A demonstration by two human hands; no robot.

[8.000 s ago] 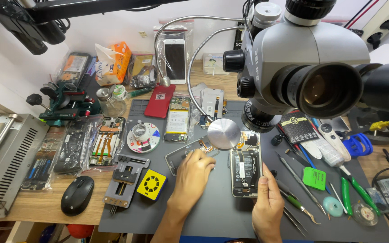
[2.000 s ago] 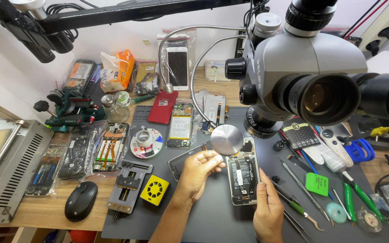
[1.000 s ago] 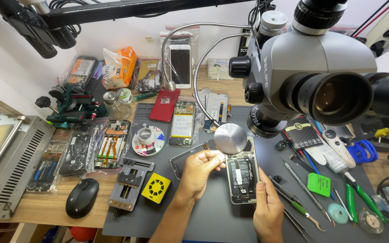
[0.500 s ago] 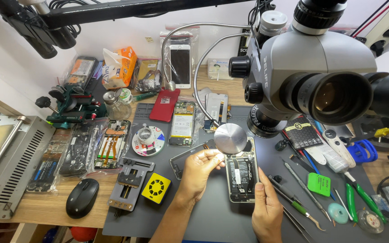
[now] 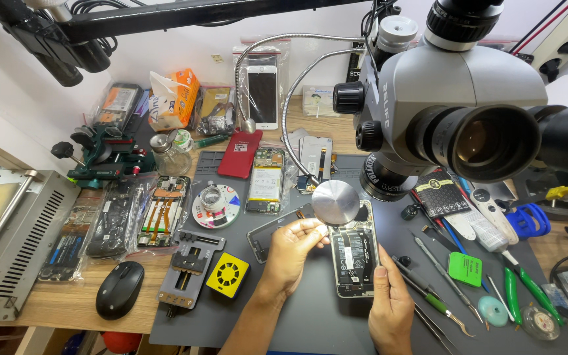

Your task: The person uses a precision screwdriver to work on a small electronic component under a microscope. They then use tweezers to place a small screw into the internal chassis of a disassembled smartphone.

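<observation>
the big grey microscope [image 5: 455, 112] hangs over the far right of the dark work mat [image 5: 310, 315], one of each. on the mat, straight ahead of me, lies the one opened phone [image 5: 354, 253], its long axis running away from me, back off and insides up. my right hand [image 5: 391, 306] is the nearer one: it rests at the phone's near right edge, thumb against the side, fingers together, gripping nothing i can make out. my left hand [image 5: 294, 253] sits just left of the phone's far end, fingertips pinched on the edge of a single round metal disc [image 5: 335, 202] that hovers over the phone's top. two hands, one phone, one disc.
</observation>
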